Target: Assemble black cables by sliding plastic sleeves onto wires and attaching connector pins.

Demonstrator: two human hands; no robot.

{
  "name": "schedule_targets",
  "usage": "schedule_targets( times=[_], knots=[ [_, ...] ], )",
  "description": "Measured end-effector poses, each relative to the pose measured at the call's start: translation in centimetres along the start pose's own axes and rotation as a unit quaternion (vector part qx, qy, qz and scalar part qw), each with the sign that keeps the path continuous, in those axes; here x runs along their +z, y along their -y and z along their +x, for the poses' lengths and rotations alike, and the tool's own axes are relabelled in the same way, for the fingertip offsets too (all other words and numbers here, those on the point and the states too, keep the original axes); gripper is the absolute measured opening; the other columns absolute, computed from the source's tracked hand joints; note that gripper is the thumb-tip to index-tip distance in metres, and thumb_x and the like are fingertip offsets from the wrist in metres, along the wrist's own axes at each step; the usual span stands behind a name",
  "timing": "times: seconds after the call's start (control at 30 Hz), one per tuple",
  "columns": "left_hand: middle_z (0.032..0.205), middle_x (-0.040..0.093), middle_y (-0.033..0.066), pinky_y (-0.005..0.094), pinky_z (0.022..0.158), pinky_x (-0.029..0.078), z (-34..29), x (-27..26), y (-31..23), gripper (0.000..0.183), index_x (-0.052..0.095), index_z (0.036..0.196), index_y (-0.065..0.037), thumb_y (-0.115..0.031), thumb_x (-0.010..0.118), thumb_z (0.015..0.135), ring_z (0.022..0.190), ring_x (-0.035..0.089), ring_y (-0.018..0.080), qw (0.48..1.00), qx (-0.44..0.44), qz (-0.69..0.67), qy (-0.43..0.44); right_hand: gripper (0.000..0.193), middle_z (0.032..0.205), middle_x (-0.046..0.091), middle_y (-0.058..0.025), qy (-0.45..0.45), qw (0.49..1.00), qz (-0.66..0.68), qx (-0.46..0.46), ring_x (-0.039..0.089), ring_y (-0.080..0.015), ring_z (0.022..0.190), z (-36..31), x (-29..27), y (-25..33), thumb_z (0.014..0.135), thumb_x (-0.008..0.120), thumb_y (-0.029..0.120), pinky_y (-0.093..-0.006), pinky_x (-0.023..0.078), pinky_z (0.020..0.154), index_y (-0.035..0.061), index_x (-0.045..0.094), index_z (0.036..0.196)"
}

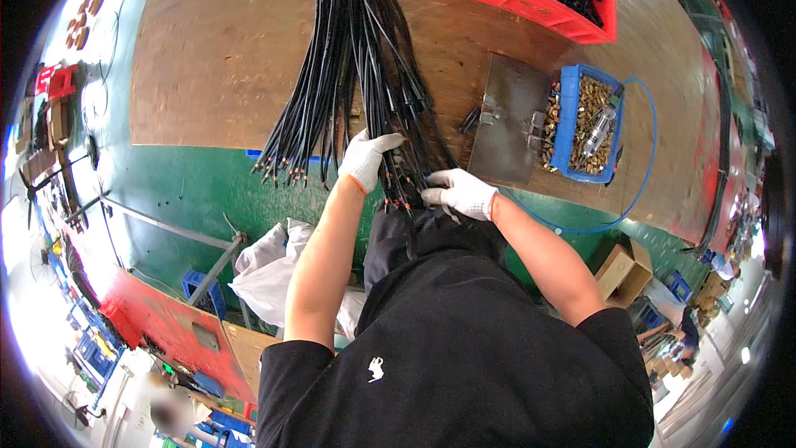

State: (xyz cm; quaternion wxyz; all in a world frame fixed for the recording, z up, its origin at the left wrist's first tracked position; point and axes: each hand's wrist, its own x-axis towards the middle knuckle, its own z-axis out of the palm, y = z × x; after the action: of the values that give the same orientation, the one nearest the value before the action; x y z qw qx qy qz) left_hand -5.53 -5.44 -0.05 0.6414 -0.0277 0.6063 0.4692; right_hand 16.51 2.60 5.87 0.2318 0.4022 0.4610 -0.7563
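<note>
A long bundle of black cables point(365, 41) runs down the wooden table and hangs over its near edge. Their stripped ends show orange-copper tips. My left hand point(365, 161), in a white glove with an orange cuff, is closed around part of the bundle, its thumb across the front. My right hand point(463, 193), gloved the same way, has its fingers closed on cable ends at the right side of the bundle, just below the table edge. Another spread of cable ends point(286, 168) hangs loose left of my left hand.
Right of the bundle, a metal plate point(507, 120) lies beside a blue bin point(566, 129) of small brass-coloured parts holding a clear-bodied tool point(599, 131) with a blue hose. A red crate point(531, 7) of black pieces stands farther back. A white sack point(269, 270) sits at lower left.
</note>
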Motion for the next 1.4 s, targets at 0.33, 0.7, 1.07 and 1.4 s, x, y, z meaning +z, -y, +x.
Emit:
schedule_targets(
  times=[0.33,0.7,1.07,1.4],
  knots=[
    [0.084,0.069,0.0051,0.0309,0.059,0.056,-1.7,-1.5,-2.2,0.015,0.069,0.105,-0.007,-0.019,0.073,0.098,0.068,0.066,0.0158,0.999,-0.014,-0.045,0.009,0.055,0.118,0.075,-0.0253,-0.192,0.963,-0.104,-0.155,0.071,-0.0293,0.111,11.4,-2.7,6.2,0.091,0.075,0.036,-0.0377,0.052,0.099,-0.0079,0.071,0.123],
    [0.093,0.075,0.0056,0.0301,0.068,0.059,-1.0,-1.1,-0.7,0.026,0.071,0.113,-0.004,-0.015,0.081,0.091,0.074,0.070,0.0156,0.993,-0.005,-0.100,0.068,0.026,0.095,0.073,-0.0031,-0.451,0.860,0.029,-0.239,0.064,-0.0128,0.086,14.0,0.6,7.9,0.099,0.073,0.023,-0.0283,0.051,0.080,0.0009,0.072,0.113],
    [0.098,0.074,0.0045,0.0310,0.071,0.060,-1.5,-2.5,-1.0,0.028,0.070,0.114,-0.004,-0.020,0.081,0.094,0.080,0.070,0.0153,0.997,-0.017,-0.069,0.024,0.035,0.097,0.074,-0.0034,-0.039,0.982,-0.106,-0.152,0.064,-0.0108,0.083,7.0,-1.9,5.8,0.098,0.074,0.031,-0.0296,0.053,0.076,0.0028,0.074,0.120],
    [0.093,0.074,0.0106,0.0363,0.069,0.062,-0.8,-2.0,-1.4,0.020,0.069,0.110,-0.001,-0.013,0.062,0.096,0.075,0.072,0.0235,0.992,-0.064,-0.109,0.031,0.044,0.119,0.073,-0.0070,-0.044,0.990,-0.005,-0.132,0.065,-0.0132,0.108,4.9,-1.0,1.7,0.098,0.075,0.022,-0.0301,0.050,0.099,-0.0040,0.066,0.132]
  ],
)
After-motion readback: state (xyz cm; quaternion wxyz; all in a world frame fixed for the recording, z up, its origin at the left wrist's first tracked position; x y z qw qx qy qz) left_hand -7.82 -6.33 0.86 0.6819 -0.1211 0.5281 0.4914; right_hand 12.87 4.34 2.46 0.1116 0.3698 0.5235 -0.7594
